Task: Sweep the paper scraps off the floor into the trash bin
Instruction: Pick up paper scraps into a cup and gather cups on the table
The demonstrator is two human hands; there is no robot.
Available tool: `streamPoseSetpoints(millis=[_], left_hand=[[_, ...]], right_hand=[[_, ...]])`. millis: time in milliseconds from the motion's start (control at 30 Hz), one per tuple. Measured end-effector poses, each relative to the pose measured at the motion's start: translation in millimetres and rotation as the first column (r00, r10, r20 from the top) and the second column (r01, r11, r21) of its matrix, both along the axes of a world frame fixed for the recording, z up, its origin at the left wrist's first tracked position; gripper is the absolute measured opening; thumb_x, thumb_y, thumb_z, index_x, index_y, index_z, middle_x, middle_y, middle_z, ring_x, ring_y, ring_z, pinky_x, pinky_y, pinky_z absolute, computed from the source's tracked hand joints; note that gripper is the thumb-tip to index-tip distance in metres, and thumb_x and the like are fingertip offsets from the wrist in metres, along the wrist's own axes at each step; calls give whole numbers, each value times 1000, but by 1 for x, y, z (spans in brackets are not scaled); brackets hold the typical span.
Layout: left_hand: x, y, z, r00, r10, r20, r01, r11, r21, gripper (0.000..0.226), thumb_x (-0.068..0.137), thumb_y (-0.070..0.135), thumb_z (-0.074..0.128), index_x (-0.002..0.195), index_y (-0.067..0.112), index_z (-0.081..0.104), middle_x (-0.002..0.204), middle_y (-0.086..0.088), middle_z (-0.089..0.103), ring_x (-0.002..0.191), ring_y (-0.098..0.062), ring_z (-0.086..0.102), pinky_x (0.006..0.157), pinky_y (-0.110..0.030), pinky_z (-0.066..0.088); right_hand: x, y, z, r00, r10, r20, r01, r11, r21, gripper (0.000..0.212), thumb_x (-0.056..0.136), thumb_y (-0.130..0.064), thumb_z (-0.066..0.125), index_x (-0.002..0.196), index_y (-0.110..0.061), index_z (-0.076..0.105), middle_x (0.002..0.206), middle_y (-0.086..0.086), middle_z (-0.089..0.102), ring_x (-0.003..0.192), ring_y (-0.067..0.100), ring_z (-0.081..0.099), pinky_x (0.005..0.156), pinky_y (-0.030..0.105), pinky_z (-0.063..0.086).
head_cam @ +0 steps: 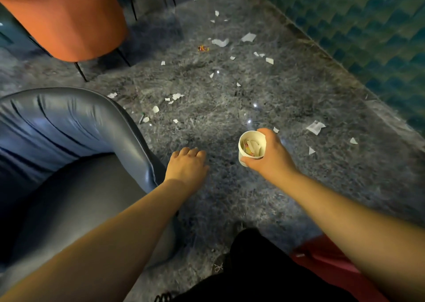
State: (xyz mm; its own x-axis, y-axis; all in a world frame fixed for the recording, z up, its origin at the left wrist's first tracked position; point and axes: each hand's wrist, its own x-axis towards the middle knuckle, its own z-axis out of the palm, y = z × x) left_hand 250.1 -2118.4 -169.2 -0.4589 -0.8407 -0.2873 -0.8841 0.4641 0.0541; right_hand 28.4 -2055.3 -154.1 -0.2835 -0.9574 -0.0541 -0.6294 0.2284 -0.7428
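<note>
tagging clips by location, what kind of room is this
Probably a lounge or a sound-treated studio room, though that is a guess. A blue padded chair and an orange chair stand on a glossy marble-look floor, and the wall carries teal wedge-patterned panels like acoustic foam.

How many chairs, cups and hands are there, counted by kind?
Chairs: 2, an orange chair and a blue chair
Cups: 1, a paper cup gripped by the right hand
Hands: 2, with the left hand holding nothing
Total: 5
</note>
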Motion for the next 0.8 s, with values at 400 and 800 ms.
streamPoseSetpoints(millis=[400, 800], left_hand=[[-43, -218, 7, 988, 154, -9, -153, 988, 37, 48, 99, 40, 40, 143, 19, 42, 147, -2, 44, 138, -25, 32, 110, -43, 27], [-24, -416, 13, 964, 264, -6, -264, 964, -4, 49, 98, 43, 43, 143, 23, 40, 148, -1, 43, 138, -24, 32, 109, -41, 28]], right_hand=[[-50, -249, 8, 990, 135, -46, -134, 991, 23, 84, 67, -28, 86, 135, -15, 40, 132, 9, 49, 114, 24, 51, 84, 24, 40], [-40, -481, 12, 968, 245, -59, -244, 970, 19, 86, 66, -29, 86, 138, -15, 40, 134, 8, 48, 116, 24, 50, 91, 28, 42]])
